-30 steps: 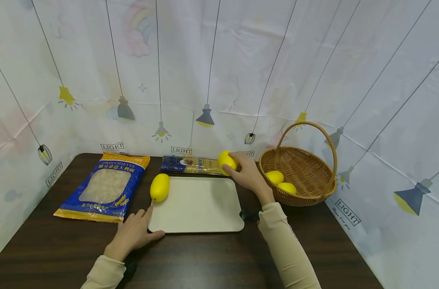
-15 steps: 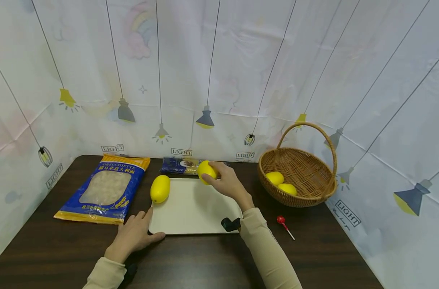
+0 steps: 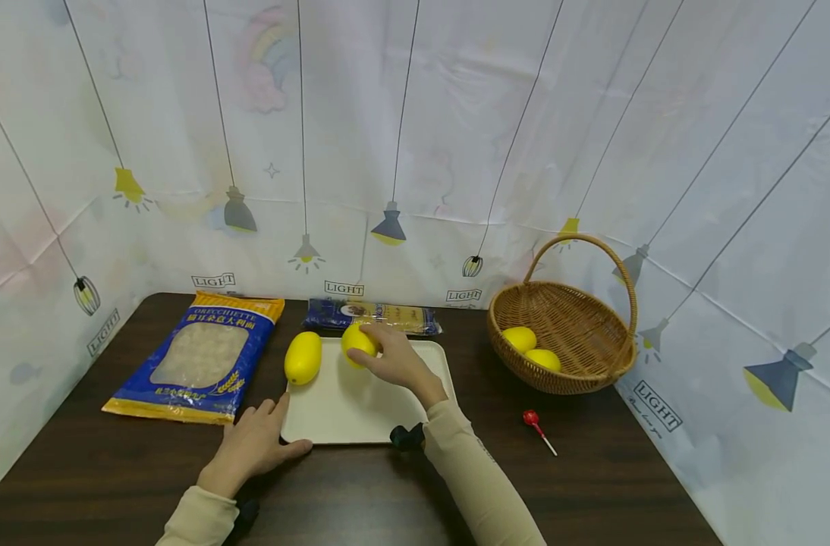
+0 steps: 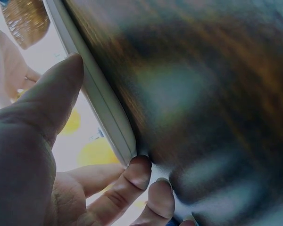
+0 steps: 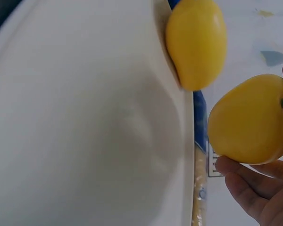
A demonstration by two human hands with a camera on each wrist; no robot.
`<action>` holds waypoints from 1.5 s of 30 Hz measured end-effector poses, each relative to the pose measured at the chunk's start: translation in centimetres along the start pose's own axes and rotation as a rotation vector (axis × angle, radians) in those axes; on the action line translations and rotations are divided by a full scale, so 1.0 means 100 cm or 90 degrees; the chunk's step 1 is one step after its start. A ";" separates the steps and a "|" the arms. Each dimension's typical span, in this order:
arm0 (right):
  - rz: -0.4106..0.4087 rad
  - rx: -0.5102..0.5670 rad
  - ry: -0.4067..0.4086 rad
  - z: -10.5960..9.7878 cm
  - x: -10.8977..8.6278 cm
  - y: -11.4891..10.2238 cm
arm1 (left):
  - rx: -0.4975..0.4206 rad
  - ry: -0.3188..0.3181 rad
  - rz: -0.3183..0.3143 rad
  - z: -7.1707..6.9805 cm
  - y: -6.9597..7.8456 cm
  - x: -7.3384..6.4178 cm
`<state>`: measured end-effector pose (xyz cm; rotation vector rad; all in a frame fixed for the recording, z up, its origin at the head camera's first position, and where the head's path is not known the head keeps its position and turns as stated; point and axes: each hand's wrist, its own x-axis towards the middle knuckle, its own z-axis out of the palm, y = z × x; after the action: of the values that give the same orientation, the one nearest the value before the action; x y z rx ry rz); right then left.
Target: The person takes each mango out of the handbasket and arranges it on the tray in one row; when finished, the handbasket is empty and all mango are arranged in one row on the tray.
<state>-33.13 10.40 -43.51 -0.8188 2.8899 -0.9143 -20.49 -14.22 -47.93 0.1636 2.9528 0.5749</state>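
Observation:
My right hand point(image 3: 394, 362) holds a yellow mango point(image 3: 358, 345) over the back of the white tray point(image 3: 381, 425). In the right wrist view, thumb and fingers are round this mango point(image 5: 250, 120), whose green stem spot shows. A second mango point(image 3: 303, 358) lies at the tray's back left corner. My left hand point(image 3: 254, 444) rests at the front left corner of the tray, thumb along the front edge and fingers by the left side. The left wrist view has the thumb point(image 4: 56, 89) against the tray's rim point(image 4: 101, 103) and other fingertips right at the corner.
At the right stands a wicker basket point(image 3: 575, 326) with a tall handle and two yellow fruits point(image 3: 531, 347) inside. A red lollipop point(image 3: 532, 418) lies in front of it. An orecchiette bag point(image 3: 199, 353) is at the left; a pasta packet point(image 3: 401, 318) lies behind the tray.
My right hand has carried the mango leftward from above the pasta packet to over the tray, uncovering the packet and the lollipop. My left hand has stayed at the tray corner.

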 end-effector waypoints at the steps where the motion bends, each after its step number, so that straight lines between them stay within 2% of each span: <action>1: -0.004 0.002 -0.003 0.003 0.001 -0.001 | 0.000 -0.001 -0.001 0.000 0.000 0.000; 6: -0.006 0.004 -0.026 0.015 0.004 -0.005 | -0.001 -0.006 -0.002 -0.001 0.001 -0.001; 17: 0.036 -0.018 -0.054 0.031 0.009 -0.008 | 0.005 -0.005 -0.001 0.000 0.001 0.001; 31: 0.062 -0.017 -0.075 0.035 0.013 -0.009 | 0.002 -0.009 -0.002 -0.001 0.001 0.001; 38: 0.059 -0.026 -0.084 0.037 0.013 -0.008 | 0.003 -0.013 -0.003 0.000 0.001 0.001; 45: 0.061 -0.044 -0.077 0.031 0.010 -0.006 | 0.005 -0.013 -0.003 0.000 0.000 0.001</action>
<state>-33.28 7.89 -45.59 -0.7062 2.8413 -0.7341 -20.64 -14.24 -47.94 0.1622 2.9346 0.5585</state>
